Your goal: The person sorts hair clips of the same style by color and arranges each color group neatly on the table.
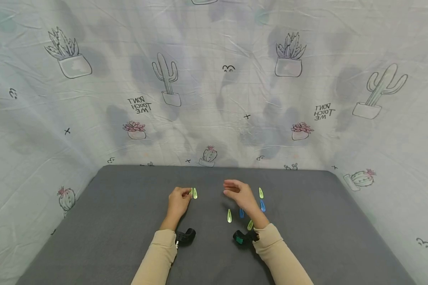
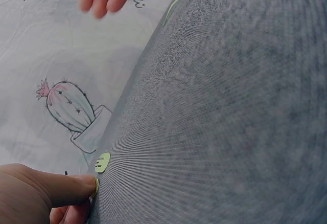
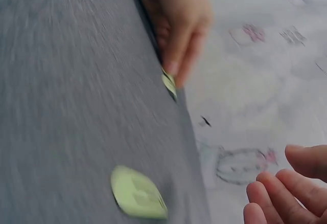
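Note:
My left hand [image 1: 178, 202] pinches a yellow-green snap hair clip [image 2: 95, 188] between thumb and fingers, low at the tabletop. Right beside it lies a second yellow-green hair clip [image 1: 195, 193], flat on the cloth. My right hand [image 1: 241, 194] is held above the table with nothing in it, its fingers loosely bent and thumb apart. Around and under the right forearm lie more clips: a yellow-green clip [image 1: 229, 215], a blue clip [image 1: 241, 213], another yellow-green clip [image 1: 250, 225] partly by the wrist, a blue clip [image 1: 262, 205] and a yellow-green clip [image 1: 261, 192].
A dark grey cloth [image 1: 128, 237] covers the table. Behind and to both sides hangs a pale curtain [image 1: 214, 91] printed with cacti, meeting the table's far edge. Each wrist wears a black camera band, such as the left band [image 1: 186, 236].

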A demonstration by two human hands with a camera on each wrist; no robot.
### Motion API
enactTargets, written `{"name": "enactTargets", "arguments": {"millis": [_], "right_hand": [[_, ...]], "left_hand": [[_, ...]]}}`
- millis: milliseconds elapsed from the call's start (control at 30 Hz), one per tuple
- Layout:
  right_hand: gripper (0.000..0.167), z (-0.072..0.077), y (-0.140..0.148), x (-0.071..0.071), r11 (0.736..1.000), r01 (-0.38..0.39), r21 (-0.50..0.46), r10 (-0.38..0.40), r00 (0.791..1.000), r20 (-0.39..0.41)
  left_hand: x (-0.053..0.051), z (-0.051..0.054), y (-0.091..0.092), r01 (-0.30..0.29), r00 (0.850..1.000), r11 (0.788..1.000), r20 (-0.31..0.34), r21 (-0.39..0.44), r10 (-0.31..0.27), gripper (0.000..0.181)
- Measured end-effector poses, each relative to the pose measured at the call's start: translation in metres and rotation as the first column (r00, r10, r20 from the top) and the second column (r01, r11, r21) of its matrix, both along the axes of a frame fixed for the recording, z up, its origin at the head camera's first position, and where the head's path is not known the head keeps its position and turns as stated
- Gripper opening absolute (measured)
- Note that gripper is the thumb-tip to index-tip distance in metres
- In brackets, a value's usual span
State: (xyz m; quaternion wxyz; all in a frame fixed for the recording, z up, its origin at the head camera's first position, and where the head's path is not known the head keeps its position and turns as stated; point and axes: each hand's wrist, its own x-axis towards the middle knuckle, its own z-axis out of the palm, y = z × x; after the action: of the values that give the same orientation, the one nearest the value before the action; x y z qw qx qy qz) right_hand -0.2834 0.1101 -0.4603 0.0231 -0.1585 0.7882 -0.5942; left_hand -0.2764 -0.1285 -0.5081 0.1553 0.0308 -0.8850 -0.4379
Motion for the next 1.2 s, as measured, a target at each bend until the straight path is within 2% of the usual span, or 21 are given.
{"name": "enactTargets", "arguments": {"millis": [133,267,367,567,733,1000,1200], "right_hand": [[0.041,0.012,0.018,0.005,0.999,-0.001,-0.051,0.001,1.000,0.008],[0.046,0.008,0.036,0.000,0.998,0.005,-0.059,-0.005,1.000,0.007],[0.048,0.005,0.049,-0.004,0.999,0.023,-0.037,-0.024,0.999,-0.026],[0.051,0.006,0.078,-0.008,0.992,0.124,-0.034,-0.125,0.992,-0.016],[0.053,-0.003,0.096,-0.010,0.979,0.206,-0.002,-0.205,0.978,0.039],[0.049,-0.019,0.104,-0.015,0.965,0.259,0.045,-0.262,0.958,0.118],[0.044,-0.033,0.108,-0.016,0.953,0.296,0.058,-0.301,0.946,0.118]], "left_hand": [[0.000,0.001,0.001,-0.001,1.000,1.000,0.010,0.002,0.001,0.021],[0.001,0.001,0.001,0.004,1.000,1.000,0.018,-0.001,-0.004,0.021],[0.002,0.001,0.001,0.006,1.000,1.000,0.024,0.009,-0.007,0.021],[0.002,0.003,0.001,0.005,1.000,1.000,0.025,0.013,-0.006,0.021],[0.002,0.003,0.001,0.010,1.000,1.000,0.027,0.006,-0.010,0.020],[0.001,0.002,-0.001,0.010,1.000,1.000,0.019,0.000,-0.010,0.020],[0.001,0.002,0.000,0.015,1.000,1.000,0.014,-0.002,-0.015,0.019]]}}
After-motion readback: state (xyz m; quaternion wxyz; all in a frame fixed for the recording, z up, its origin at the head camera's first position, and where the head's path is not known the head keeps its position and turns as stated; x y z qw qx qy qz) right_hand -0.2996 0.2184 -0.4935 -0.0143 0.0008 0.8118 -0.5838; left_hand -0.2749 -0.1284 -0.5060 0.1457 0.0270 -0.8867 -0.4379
